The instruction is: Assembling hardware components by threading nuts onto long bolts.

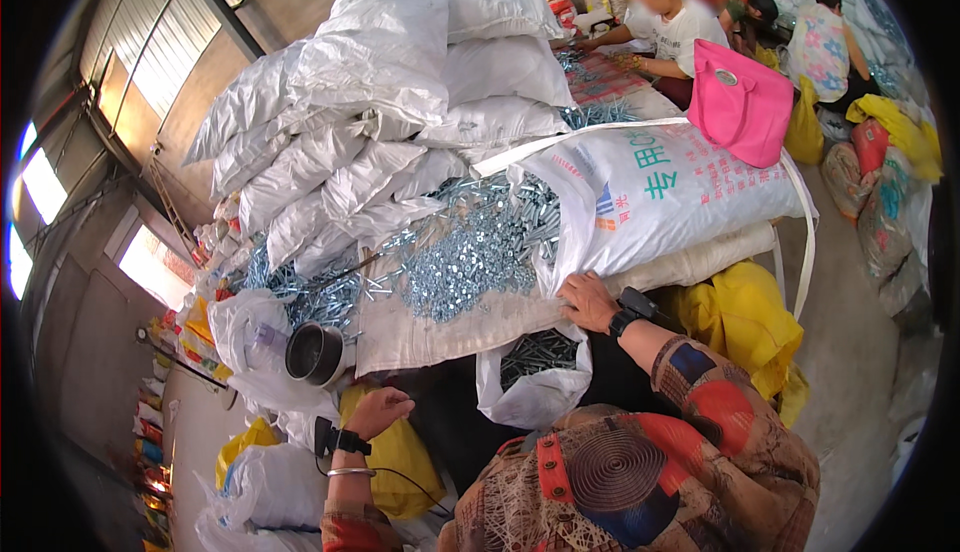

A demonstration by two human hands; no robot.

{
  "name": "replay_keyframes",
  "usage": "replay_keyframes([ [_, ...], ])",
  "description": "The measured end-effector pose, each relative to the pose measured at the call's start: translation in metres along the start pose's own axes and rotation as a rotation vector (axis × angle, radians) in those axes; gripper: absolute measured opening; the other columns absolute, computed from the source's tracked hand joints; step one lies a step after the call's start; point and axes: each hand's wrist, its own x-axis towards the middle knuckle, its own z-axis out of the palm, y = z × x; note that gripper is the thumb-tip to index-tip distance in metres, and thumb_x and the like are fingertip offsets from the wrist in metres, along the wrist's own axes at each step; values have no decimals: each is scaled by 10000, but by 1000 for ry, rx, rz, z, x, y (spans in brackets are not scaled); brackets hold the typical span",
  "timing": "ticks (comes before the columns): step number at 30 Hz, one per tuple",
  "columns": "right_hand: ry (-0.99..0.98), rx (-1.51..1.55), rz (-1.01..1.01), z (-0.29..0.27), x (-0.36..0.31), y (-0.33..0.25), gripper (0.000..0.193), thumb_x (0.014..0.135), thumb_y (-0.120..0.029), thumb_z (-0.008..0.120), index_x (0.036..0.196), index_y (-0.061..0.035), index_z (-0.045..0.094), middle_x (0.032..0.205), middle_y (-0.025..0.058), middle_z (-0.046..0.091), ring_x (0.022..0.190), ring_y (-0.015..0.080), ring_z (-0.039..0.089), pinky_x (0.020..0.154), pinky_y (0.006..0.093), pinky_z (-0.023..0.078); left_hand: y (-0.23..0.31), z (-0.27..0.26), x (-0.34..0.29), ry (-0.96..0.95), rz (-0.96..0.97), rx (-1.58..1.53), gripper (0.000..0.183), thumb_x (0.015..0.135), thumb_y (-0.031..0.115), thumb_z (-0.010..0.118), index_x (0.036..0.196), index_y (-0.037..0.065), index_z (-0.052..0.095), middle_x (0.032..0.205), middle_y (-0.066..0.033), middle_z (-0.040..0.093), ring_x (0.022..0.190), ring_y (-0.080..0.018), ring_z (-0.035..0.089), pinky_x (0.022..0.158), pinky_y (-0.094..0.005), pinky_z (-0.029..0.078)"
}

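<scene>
My right hand (pixel 590 302) lies at the near corner of a large printed white woven sack (pixel 680 182), by the edge of the cloth-covered worktop (pixel 430 337). Its fingers look spread, with nothing visible in them. Bolts (pixel 535 212) spill from the sack's mouth beside a heap of small nuts (pixel 460 262). Directly below that hand, a white bag (pixel 520 407) stands with its mouth wide, holding dark bolts. My left hand (pixel 378 412) hangs in front of a yellow sack (pixel 400 467), fingers loosely bent and apparently holding nothing. Near it is a black bowl (pixel 316 352).
Stacked white sacks (pixel 370 52) rise behind the worktop. Long bolts (pixel 320 297) lie at its left end. A pink handbag (pixel 740 102) sits on the printed sack. Beyond, a co-worker (pixel 670 22) reaches over more hardware. Yellow sacking (pixel 745 322) is by my right arm.
</scene>
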Motion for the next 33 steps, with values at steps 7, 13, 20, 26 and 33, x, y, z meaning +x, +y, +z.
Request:
replay_keyframes([
  [7, 85, -14, 26, 6, -15, 3, 220, 782, -211, 681, 960, -84, 652, 999, 83, 569, 1040, 277, 533, 930, 428, 391, -33, 30, -7, -41, -40, -90, 292, 890, 223, 711, 1026, -32, 670, 879, -97, 713, 800, -156, 681, 739, -289, 534],
  [13, 47, -33, 0, 6, -11, -2, 243, 796, -212, 675, 1003, -91, 635, 1034, 86, 552, 1044, 284, 519, 936, 430, 383, -49, 54, -4, 330, 85, 117, 309, 863, 219, 725, 1047, -24, 677, 905, -130, 716, 840, -212, 693, 770, -331, 543],
  [20, -73, -54, -53, 3, -14, 10, 252, 792, -178, 645, 1020, -71, 627, 1041, 109, 538, 1029, 314, 509, 906, 433, 408, -103, 92, 41, 447, 125, 207, 456, 847, 327, 730, 1130, -11, 611, 1133, -220, 629, 1093, -353, 601, 955, -421, 473],
  [26, -152, -96, -131, -12, -29, 16, 368, 848, -153, 653, 1205, -77, 599, 1256, 85, 551, 1196, 284, 501, 1026, 419, 379, -136, 112, 63, 476, 139, 369, 651, 878, 369, 688, 1345, -26, 467, 1364, -254, 482, 1276, -409, 449, 1087, -438, 370],
  [33, -208, -186, 51, -32, -43, 8, 423, 909, -208, 599, 1306, -74, 541, 1360, 109, 503, 1270, 290, 456, 1090, 435, 329, -140, 110, 89, 447, 61, 307, 689, 899, 457, 639, 1381, 1, 452, 1368, -245, 484, 1266, -418, 453, 1072, -471, 373],
])
